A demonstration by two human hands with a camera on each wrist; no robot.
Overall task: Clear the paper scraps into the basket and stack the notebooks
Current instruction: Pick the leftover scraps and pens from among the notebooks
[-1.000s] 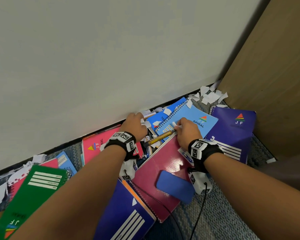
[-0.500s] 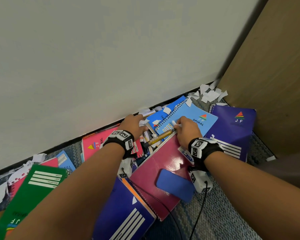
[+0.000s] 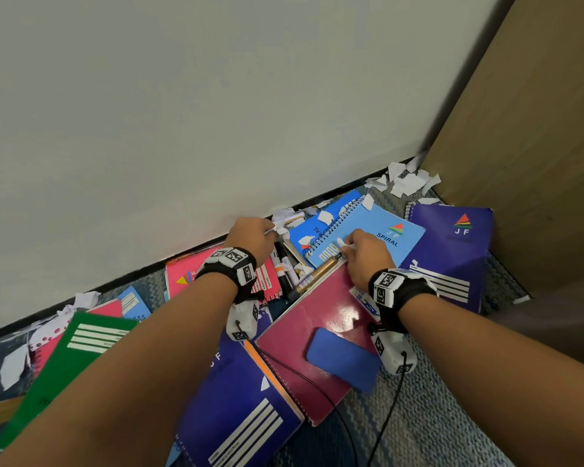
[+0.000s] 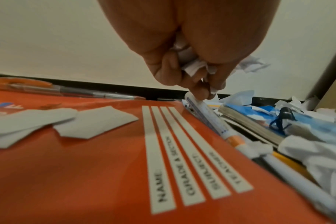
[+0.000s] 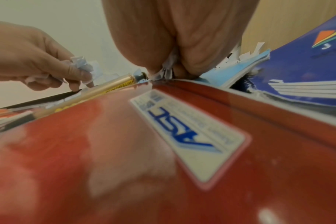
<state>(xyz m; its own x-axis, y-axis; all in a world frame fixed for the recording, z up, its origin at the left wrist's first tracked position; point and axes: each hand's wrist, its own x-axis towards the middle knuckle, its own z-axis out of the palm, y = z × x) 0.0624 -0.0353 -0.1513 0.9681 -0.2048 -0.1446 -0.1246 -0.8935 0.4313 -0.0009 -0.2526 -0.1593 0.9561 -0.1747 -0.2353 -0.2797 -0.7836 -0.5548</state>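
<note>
At the far left, a green notebook (image 3: 61, 362) is seen lying on the carpet, with torn white scraps (image 3: 12, 369) beside its left edge. Further right, a pink notebook (image 3: 182, 274) is found against the wall's black baseboard, and two flat scraps (image 4: 94, 121) are shown resting on its cover in the left wrist view. The left hand (image 3: 252, 235) is held above the far end of this notebook, its fingers curled around a bundle of crumpled paper scraps (image 4: 194, 66), while its fingertips (image 4: 201, 92) are touching the end of a white marker (image 4: 211, 118) lying along the cover's right edge. A dark blue notebook (image 3: 240, 409) is laid near the viewer, partly under the left forearm. A maroon notebook (image 3: 317, 332) is placed to its right, with a blue rectangular pad (image 3: 343, 362) on top and a gold pen (image 3: 317, 273) along its far edge. The right hand (image 3: 368, 257) is closed on white scraps (image 3: 343, 244) at the maroon cover's far corner, over a light blue spiral notebook (image 3: 378, 230). At the far right, a purple notebook (image 3: 452, 251) is seen, and a loose pile of scraps (image 3: 407, 182) is gathered in the corner. No basket is shown in any view.
</note>
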